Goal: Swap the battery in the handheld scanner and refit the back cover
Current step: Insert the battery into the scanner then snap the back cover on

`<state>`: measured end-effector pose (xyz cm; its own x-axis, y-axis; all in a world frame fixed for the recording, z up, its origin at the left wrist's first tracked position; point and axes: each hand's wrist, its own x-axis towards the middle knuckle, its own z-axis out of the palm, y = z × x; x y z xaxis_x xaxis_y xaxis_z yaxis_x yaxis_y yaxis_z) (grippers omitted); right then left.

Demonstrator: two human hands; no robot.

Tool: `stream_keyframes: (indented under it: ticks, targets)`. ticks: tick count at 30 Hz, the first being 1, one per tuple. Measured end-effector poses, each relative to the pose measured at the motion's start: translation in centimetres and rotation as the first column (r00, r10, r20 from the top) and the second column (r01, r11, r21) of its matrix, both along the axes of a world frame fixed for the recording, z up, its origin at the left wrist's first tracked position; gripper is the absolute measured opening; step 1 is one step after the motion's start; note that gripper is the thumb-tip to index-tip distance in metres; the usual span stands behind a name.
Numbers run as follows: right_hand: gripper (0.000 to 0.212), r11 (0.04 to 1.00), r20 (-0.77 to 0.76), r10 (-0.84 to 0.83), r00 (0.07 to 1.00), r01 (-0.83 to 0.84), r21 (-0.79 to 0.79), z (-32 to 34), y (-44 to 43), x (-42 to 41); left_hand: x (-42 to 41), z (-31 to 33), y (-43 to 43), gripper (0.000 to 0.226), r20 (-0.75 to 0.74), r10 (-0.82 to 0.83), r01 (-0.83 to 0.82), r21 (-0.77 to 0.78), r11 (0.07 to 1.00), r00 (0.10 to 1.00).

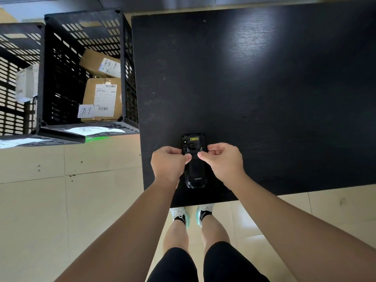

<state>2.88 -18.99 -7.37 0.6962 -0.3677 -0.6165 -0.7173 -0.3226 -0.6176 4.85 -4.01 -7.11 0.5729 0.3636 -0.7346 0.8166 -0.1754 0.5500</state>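
While the scanner (194, 163) lies face down near the table (264, 88) edge, left hand (167, 164) and right hand (222, 161) pinch its sides.

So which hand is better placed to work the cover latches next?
Neither clearly: the left hand and right hand flank the scanner symmetrically, each thumb beside its own latch. Likely both together.

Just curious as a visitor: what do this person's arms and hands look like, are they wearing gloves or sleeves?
No gloves and no sleeves in view: the left hand and right hand are bare, as are both forearms. No watch, rings or bracelets show. Lower down, black shorts and white trainers with black socks.
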Motion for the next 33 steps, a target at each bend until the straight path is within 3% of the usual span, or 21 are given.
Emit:
stream_keyframes:
  ticks: [9, 12, 16, 20, 33]
  targets:
    - [0.05, 1.0, -0.005, -0.019, 1.0, 0.019, -0.005, 0.1, 0.9, 0.0, -0.4, 0.2, 0.2, 0.027, 0.072, -0.07, 0.069, 0.015, 0.998, 0.995]
    - [0.054, 1.0, -0.02, -0.008, 1.0, 0.007, -0.014, 0.5, 1.1, 0.2, -0.7, 0.5, 0.5, 0.028, 0.177, -0.244, 0.228, 0.106, 0.968, 0.953]
    - [0.057, 0.999, -0.033, -0.002, 0.999, 0.001, -0.033, 0.8, 1.3, 0.4, -0.8, 1.0, 1.4, 0.017, 0.271, -0.511, 0.44, 0.281, 0.853, 0.816]
    - [0.058, 0.999, -0.034, 0.018, 0.999, -0.02, -0.047, 0.8, 1.3, 0.4, 0.3, 1.2, 2.0, 0.008, 0.28, -0.734, 0.638, 0.366, 0.678, 0.619]
    - [0.058, 0.999, -0.012, 0.037, 0.999, -0.037, -0.039, 0.1, 0.9, 0.2, 4.1, 1.1, 3.6, 0.012, 0.177, -0.983, 0.887, 0.445, 0.121, 0.045]
